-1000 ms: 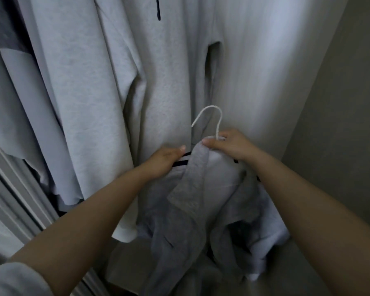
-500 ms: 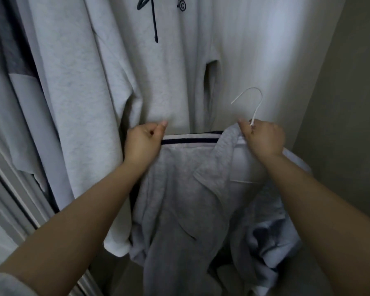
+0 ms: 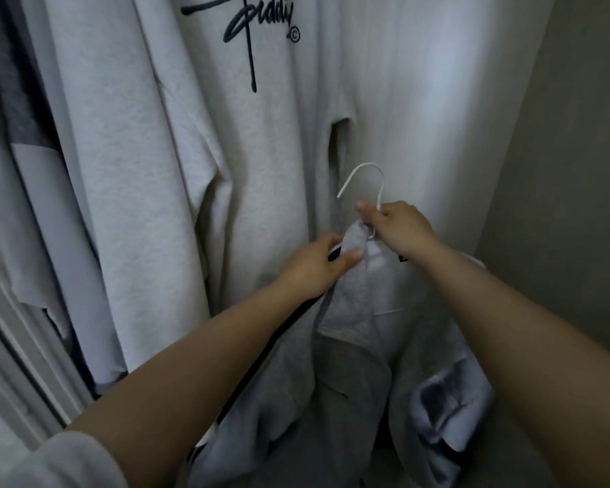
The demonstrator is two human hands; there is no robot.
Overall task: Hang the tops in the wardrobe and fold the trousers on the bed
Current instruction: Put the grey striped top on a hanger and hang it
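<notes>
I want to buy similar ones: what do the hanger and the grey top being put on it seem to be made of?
The hanger looks like thin wire with a smooth white coating, judging by its slim, evenly bent hook; coated metal or plastic, I cannot tell. The grey top, held by the left hand and right hand, looks like soft heathered jersey or fleece: matte, flecked, limp folds.

A dark handwritten-style logo (image 3: 242,21) with a small © mark stands on the hanging sweatshirt (image 3: 261,153); its letters cannot be read surely.

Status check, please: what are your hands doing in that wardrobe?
Right hand grips white hanger. Left hand holds grey top. Not hung yet.
</notes>
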